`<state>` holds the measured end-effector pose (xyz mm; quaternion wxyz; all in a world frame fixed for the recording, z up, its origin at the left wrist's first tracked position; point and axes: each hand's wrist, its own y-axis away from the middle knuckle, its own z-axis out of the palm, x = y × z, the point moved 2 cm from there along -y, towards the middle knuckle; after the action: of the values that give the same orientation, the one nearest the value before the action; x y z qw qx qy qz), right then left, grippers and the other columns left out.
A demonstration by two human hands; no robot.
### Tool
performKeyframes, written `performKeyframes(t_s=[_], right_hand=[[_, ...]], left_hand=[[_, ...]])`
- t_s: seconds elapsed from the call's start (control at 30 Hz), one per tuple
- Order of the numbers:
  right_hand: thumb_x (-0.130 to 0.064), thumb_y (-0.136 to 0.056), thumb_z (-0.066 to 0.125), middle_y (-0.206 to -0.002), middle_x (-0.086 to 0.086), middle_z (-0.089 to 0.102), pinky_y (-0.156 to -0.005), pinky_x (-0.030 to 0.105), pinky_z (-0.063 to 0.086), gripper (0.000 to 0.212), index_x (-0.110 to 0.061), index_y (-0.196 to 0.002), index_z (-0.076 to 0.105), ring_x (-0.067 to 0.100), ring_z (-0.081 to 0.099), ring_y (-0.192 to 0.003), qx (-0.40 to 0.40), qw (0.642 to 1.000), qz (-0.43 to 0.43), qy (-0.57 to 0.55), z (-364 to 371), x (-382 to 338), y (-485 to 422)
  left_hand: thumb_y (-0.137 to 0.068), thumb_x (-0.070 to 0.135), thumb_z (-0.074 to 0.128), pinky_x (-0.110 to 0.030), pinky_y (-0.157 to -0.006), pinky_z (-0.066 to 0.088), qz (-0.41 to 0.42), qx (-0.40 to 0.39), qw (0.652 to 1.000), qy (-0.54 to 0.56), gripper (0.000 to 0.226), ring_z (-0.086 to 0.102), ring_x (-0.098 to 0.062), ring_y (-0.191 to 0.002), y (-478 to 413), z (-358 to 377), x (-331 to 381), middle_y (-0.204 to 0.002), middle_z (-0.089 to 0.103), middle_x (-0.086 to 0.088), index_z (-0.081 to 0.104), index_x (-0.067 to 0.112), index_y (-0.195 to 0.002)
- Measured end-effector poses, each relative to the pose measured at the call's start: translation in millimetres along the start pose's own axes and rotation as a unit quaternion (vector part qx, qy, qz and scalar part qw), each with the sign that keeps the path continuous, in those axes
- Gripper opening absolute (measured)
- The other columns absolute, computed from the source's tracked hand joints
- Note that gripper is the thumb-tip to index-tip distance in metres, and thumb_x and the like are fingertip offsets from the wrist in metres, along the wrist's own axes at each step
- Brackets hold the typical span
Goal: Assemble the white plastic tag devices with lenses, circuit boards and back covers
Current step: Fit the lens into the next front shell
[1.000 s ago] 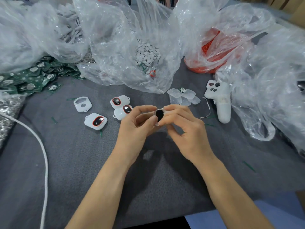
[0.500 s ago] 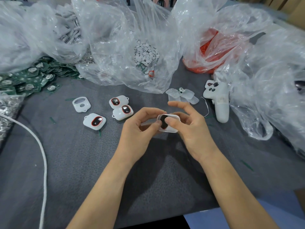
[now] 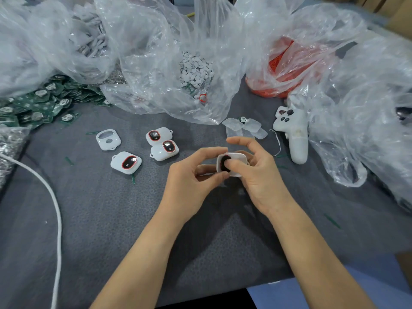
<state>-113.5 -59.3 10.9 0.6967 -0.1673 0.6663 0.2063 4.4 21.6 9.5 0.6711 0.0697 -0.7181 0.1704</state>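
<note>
Both hands hold one white tag shell [image 3: 239, 157] above the grey mat. My left hand [image 3: 191, 181] pinches its left edge between thumb and fingers. My right hand [image 3: 258, 175] cups it from the right, and its thumb presses on the dark round lens [image 3: 223, 162] in the shell's opening. Three white tags with red-ringed lenses [image 3: 126, 162] [image 3: 158, 136] [image 3: 165, 150] lie to the left, beside an empty white shell [image 3: 108, 139]. Clear back covers [image 3: 245, 128] lie just behind my hands.
Green circuit boards [image 3: 38, 108] are piled at the far left. Clear plastic bags [image 3: 156, 52] hold white discs [image 3: 196, 71] and red parts [image 3: 281, 70]. A white controller [image 3: 294, 134] lies at the right, a white cable [image 3: 55, 208] at the left.
The hands lowered slightly with the shell, which turned flatter. My right thumb moved onto the dark lens and my right index finger lifted off.
</note>
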Motion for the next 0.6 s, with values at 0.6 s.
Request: performKeyframes(t_s=[0.6], right_hand=[[0.008,-0.081,0.068,-0.084,0.003,0.070,-0.059,0.020,0.054,0.029,-0.019,-0.093,0.065,0.008,0.068,-0.074,0.006,0.995,-0.042,0.094,3.4,2.6,0.1]], left_hand=[[-0.084,-0.008,0.063,-0.018,-0.078,0.054,0.005,0.038,0.997,-0.066,0.037,0.072,-0.006,-0.084,-0.1,-2.2,-5.3,-0.098,0.073,0.012,0.069,0.023,-0.102]])
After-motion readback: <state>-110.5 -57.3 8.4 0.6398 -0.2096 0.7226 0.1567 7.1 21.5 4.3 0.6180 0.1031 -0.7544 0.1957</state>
